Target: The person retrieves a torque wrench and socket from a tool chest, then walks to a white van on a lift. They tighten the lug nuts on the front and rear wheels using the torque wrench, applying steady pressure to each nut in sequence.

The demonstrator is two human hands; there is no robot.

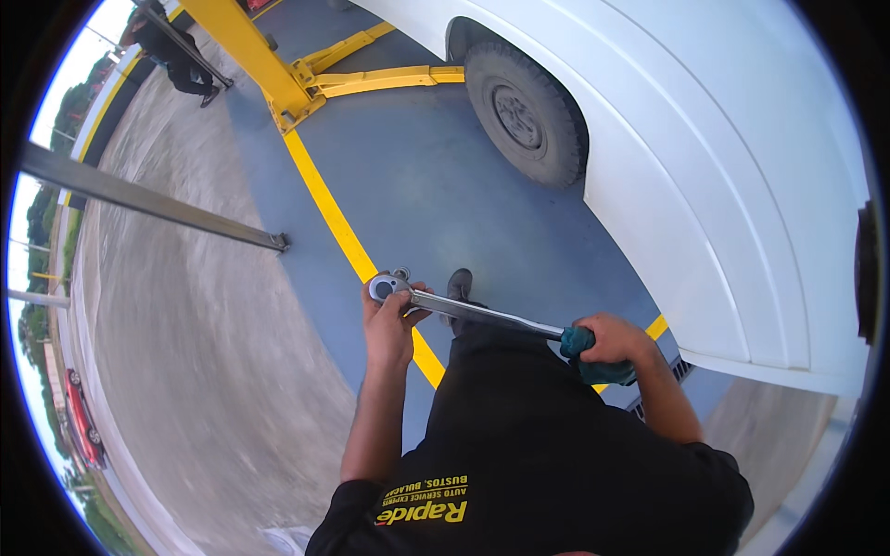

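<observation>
A long chrome ratchet wrench (487,315) lies crosswise in front of my body, its round head to the left. My left hand (387,332) is closed around the neck just below that head, thumb on top. A small metal piece, perhaps a socket, shows at the head's far side. At the other end, my right hand (614,339) grips a dark green rag (578,347) wrapped about the handle; the rag hides the handle's end. Part of the rag hangs below my fingers.
A white vehicle (705,167) with a dusty wheel (524,116) stands at the right. Beyond are a yellow lift post (255,60) and its arms. A grey metal pole (158,199) reaches the floor at left. Another person (176,56) stands far left. Yellow lines (324,204) mark the blue floor.
</observation>
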